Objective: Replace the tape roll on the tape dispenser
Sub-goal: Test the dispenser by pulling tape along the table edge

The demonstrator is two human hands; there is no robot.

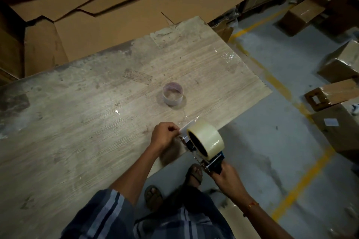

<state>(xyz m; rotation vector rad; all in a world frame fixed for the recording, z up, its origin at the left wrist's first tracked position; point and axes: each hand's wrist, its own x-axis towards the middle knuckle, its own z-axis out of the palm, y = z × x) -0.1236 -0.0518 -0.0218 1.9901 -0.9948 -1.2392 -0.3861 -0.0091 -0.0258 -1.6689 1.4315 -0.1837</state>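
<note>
— While we look down at the wooden table (81,114), where do we find the tape dispenser (210,161)?

— We find it at the near right corner of the table, partly past the edge and above the floor (281,87). Our right hand (226,177) is closed around its dark handle. A full tape roll (206,138), pale and glossy, sits on the dispenser with its dark opening turned to us.

— And our left hand (164,135)?

— It is just beside the roll, on its left. The fingertips (174,129) are pinched together on a clear strip of tape (189,125) that runs from the roll — the other fingers are curled in.

— Do we see any container with something inside?

— On the table, well apart from the hands, an empty tape core (172,94) stands upright; it is a clear ring and we see only the table surface through it. On the floor at the right are closed cardboard boxes (334,95), wrapped in shiny film, so we cannot tell what they hold. Flat cardboard sheets (116,6) are stacked behind the table.

— Any writing or brand?

— One box has a small white label (330,122), but it is too small to read. On the roll and the dispenser we can make out no letters.
</note>
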